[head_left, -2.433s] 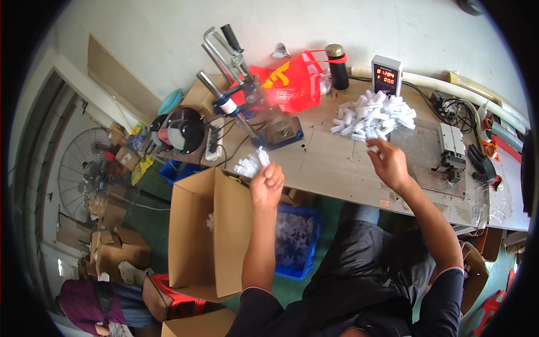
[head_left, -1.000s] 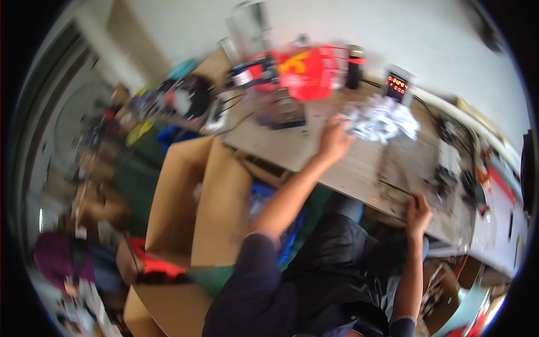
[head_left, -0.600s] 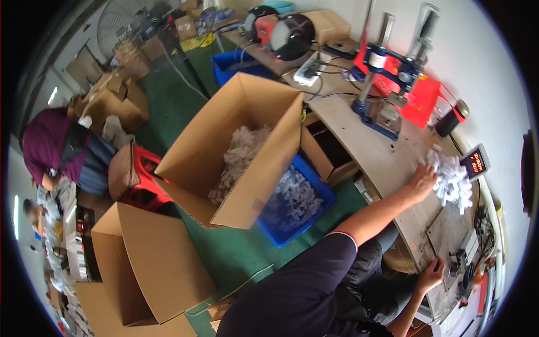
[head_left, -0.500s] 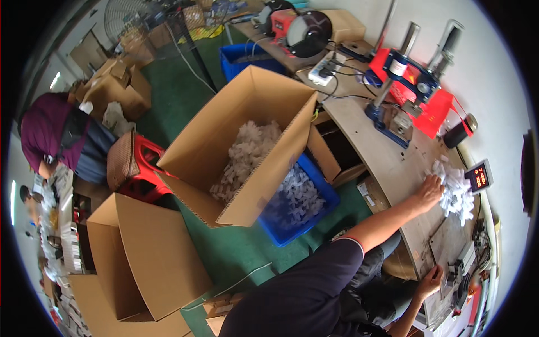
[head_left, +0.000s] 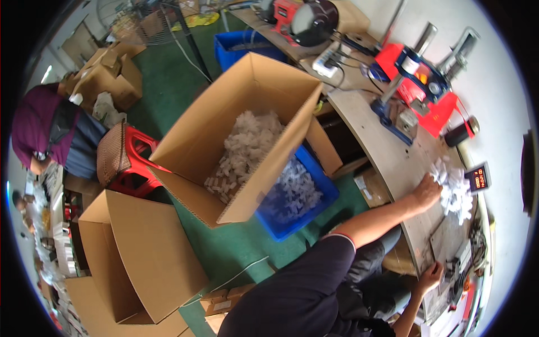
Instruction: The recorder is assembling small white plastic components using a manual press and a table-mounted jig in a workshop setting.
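Observation:
My left hand [head_left: 428, 192] rests at the near edge of a heap of small white plastic pieces [head_left: 456, 194] on the workbench. Its fingers are curled in against the heap, and their tips are hidden. Lower down, my right hand [head_left: 431, 277] is closed with thumb and fingers together, beside a flat metal plate [head_left: 446, 238] on the bench. Whatever it pinches is too small to make out. A small counter with a red lit display [head_left: 479, 177] stands right behind the heap.
A large open carton [head_left: 193, 135] holding more white pieces stands over a blue bin [head_left: 281, 233] of them. An empty-looking carton [head_left: 157, 253] lies at left. On the bench are a hand press [head_left: 404, 84] and a red grinder [head_left: 286, 14]. Another person [head_left: 42, 121] bends near a red stool [head_left: 137, 163].
The whole view has shifted slightly, so bench, cartons and stool sit a little differently in it. My left hand stays at the heap and my right hand stays low beside the plate.

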Action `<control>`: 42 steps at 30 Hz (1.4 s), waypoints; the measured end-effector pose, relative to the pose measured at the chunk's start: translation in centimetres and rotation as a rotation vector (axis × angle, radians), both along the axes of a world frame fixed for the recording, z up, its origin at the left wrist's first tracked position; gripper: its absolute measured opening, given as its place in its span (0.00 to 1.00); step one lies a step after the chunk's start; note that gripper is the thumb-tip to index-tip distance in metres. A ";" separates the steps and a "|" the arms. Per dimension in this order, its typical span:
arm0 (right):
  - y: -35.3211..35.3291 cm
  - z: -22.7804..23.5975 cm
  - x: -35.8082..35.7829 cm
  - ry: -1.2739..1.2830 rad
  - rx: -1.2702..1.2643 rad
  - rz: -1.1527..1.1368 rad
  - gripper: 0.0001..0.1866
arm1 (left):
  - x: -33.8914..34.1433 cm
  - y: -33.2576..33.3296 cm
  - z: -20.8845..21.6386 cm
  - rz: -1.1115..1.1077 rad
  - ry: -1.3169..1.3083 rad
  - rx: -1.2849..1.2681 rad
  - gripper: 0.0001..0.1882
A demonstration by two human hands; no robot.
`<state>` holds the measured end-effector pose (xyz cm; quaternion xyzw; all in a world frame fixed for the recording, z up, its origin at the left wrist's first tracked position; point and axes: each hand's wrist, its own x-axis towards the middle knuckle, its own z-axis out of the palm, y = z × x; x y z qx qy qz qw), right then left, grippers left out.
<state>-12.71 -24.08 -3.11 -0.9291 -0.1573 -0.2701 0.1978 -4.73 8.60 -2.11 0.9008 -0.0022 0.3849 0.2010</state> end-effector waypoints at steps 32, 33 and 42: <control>-5.7 6.1 -6.3 0.348 0.580 -0.023 0.07 | -6.2 -20.8 5.6 -0.855 0.880 -1.286 0.14; -6.1 6.1 -6.3 0.359 0.558 -0.016 0.08 | -5.9 -21.1 5.6 -0.860 0.894 -1.246 0.12; -8.9 7.2 -5.4 0.866 1.216 0.166 0.09 | -4.0 -21.9 5.2 -1.128 1.062 -1.285 0.11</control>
